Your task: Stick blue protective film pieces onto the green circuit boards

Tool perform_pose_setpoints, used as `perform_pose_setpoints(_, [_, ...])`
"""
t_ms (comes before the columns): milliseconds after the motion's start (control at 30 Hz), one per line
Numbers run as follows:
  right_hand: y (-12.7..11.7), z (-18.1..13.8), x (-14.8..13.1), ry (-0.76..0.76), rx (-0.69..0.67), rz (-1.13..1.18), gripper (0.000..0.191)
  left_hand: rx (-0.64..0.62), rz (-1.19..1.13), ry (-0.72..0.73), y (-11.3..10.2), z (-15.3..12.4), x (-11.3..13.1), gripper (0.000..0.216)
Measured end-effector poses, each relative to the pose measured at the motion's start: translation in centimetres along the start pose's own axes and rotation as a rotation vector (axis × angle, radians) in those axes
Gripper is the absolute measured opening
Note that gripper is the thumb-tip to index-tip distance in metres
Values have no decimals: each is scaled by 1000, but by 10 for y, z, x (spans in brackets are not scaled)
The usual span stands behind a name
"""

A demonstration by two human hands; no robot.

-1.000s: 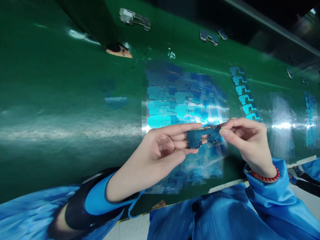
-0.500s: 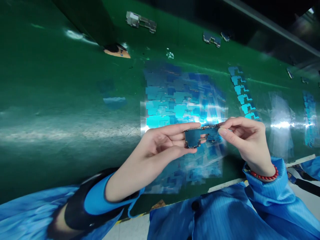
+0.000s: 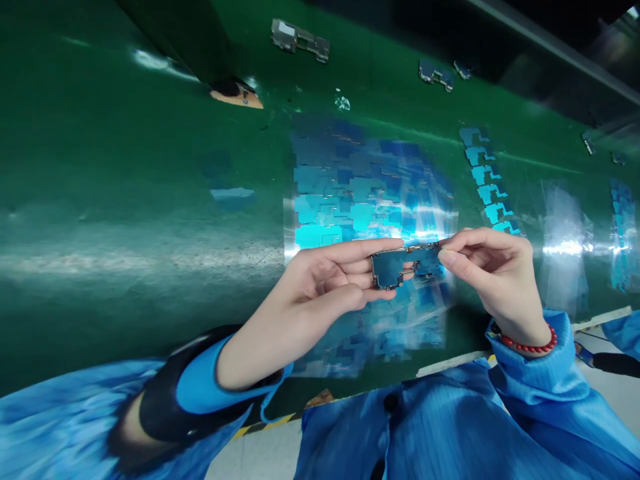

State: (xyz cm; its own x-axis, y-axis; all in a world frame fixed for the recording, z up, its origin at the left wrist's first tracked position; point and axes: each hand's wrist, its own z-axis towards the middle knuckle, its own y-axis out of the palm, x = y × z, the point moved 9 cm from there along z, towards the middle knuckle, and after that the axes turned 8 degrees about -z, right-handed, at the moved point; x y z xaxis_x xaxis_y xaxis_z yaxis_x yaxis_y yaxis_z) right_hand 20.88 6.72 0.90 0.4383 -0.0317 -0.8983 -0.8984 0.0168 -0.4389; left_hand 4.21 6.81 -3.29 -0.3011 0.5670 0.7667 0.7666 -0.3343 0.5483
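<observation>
A small circuit board [image 3: 387, 269] with a dark blue face is held level between my two hands, above the table. My left hand [image 3: 330, 277] supports its wide left end, the fingers stretched behind and along it, the thumb drawn back from its edge. With thumb and forefinger, my right hand [image 3: 490, 273] pinches the narrow right end. Under the board lies a broad sheet of blue die-cut film pieces [image 3: 345, 193], partly covered by my hands. A strip of similar blue film pieces [image 3: 483, 175] lies to the right.
Another circuit board [image 3: 300, 40] lies at the back of the green table [image 3: 125, 173], with a further board [image 3: 435, 75] to its right. A dark post [image 3: 185, 47] stands at the back left. Clear film [image 3: 565, 220] and more blue film [image 3: 623, 227] lie at the far right.
My left thumb has drawn back from the board's near edge, and the board has tilted slightly. Both hands still hold it. The view has shifted a little.
</observation>
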Motion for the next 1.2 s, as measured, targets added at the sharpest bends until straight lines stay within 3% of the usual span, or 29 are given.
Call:
perform_pose_setpoints(367, [1, 0, 1, 17, 7, -15, 8, 33, 54, -33, -4, 0, -5, 32])
perform_pose_setpoints(633, [2, 0, -2, 10, 8, -9, 11, -17, -26, -16, 2, 0, -3, 34])
perform_pose_setpoints(900, [3, 0, -2, 25, 8, -1, 10, 89, 85, 26, -6, 0, -1, 22])
perform_pose_setpoints(1200, [4, 0, -1, 29, 7, -13, 8, 87, 94, 7, -8, 1, -7, 35])
